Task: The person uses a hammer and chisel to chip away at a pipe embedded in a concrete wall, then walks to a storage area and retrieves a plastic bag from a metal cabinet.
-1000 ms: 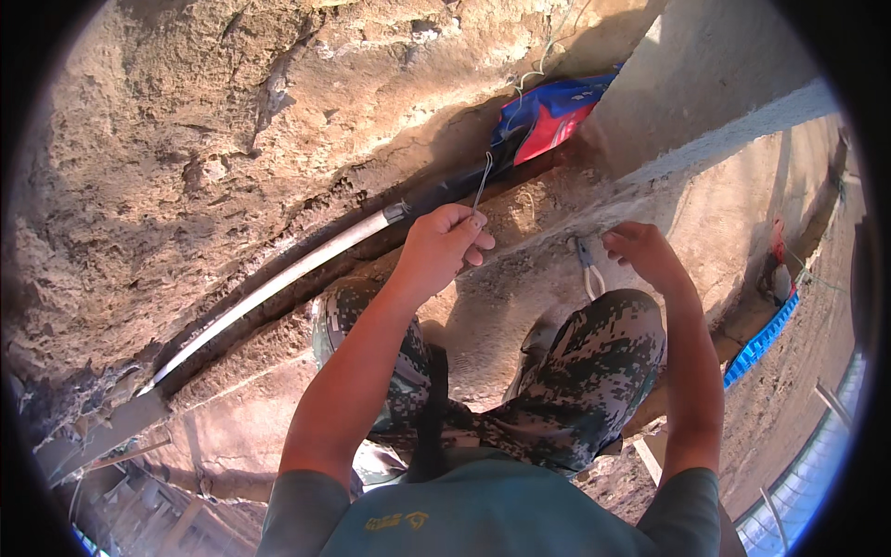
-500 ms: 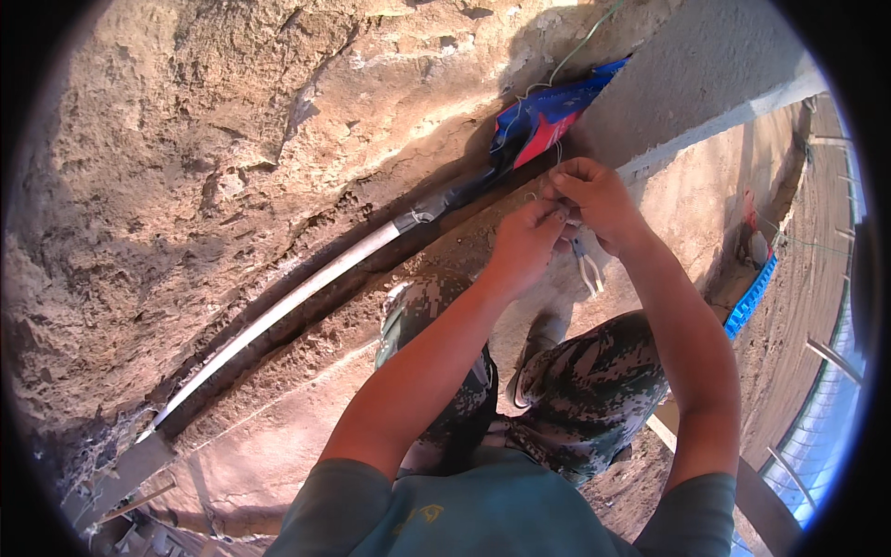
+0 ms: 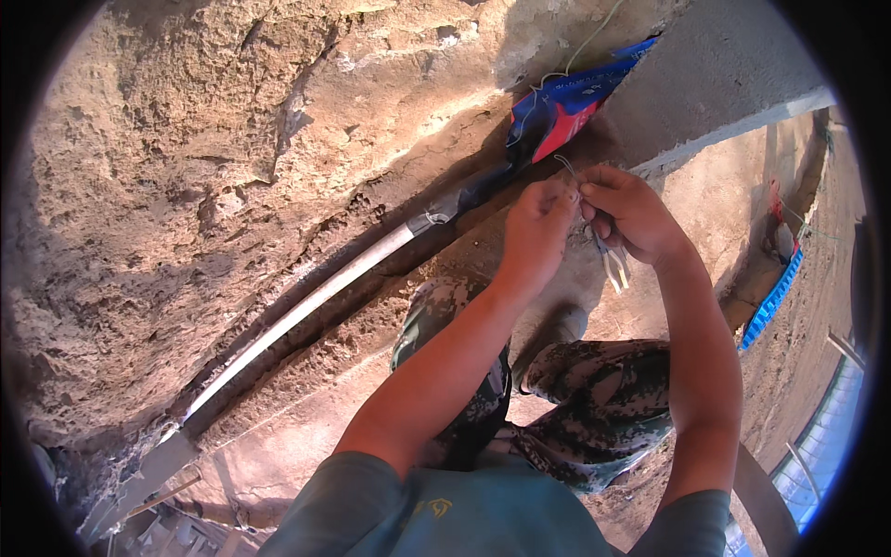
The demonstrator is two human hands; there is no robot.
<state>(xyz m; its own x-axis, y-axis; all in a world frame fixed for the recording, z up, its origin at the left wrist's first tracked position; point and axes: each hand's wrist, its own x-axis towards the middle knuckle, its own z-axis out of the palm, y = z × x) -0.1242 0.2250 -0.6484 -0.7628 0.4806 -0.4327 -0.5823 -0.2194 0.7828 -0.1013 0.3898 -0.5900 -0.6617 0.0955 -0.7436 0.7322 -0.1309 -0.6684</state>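
Note:
A thin wire [image 3: 563, 163] with a looped end sticks up between my two hands. My left hand [image 3: 540, 230] is closed, its fingertips pinching the wire. Close against it, my right hand [image 3: 636, 212] is closed too, its thumb and fingers at the same wire. A pair of pliers [image 3: 614, 267] hangs below the right hand's fingers, pale handles downward; its upper part is hidden in the hand. Just beyond both hands a blue and red plastic wrapping [image 3: 568, 107] covers the end of a white pipe [image 3: 306, 314], with a light cord [image 3: 594, 37] over it.
A rough earth wall [image 3: 186, 167] rises along the left and far side. At upper right a concrete beam [image 3: 715, 79] slants over the wrapping. A blue plastic strip [image 3: 772, 299] lies at the right. My camouflage-clad knees [image 3: 594, 390] are below my arms.
Both hands have shifted slightly right in the picture, along with the surroundings. The wire's loop now shows more plainly above the fingertips. The pliers still hang by the right hand.

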